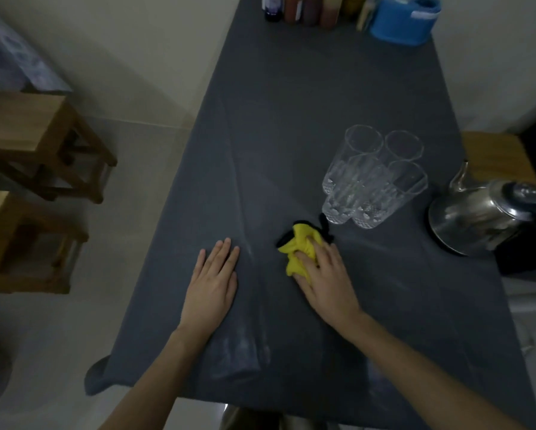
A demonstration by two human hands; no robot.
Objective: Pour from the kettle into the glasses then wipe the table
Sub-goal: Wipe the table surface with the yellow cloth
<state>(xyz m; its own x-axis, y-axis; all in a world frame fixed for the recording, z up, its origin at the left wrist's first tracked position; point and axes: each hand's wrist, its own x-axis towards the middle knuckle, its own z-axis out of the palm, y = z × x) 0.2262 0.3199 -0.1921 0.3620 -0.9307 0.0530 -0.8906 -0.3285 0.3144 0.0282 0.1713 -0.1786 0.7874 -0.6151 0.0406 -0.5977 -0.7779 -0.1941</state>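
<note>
A table under a dark grey cloth [307, 97] fills the middle of the view. My right hand [325, 271] presses a crumpled yellow and black cloth [297, 246] onto the table, fingers curled over it. My left hand [214, 274] lies flat on the grey cloth to the left, fingers together, holding nothing. Three clear glasses [372, 178] stand close together just beyond the yellow cloth. A shiny steel kettle [481, 212] sits at the table's right edge, spout pointing away from me.
Several bottles and jars [310, 9] and a blue plastic container [403, 18] line the far end of the table. Two wooden stools [40, 144] stand on the floor to the left. Another wooden stool [496, 156] is behind the kettle.
</note>
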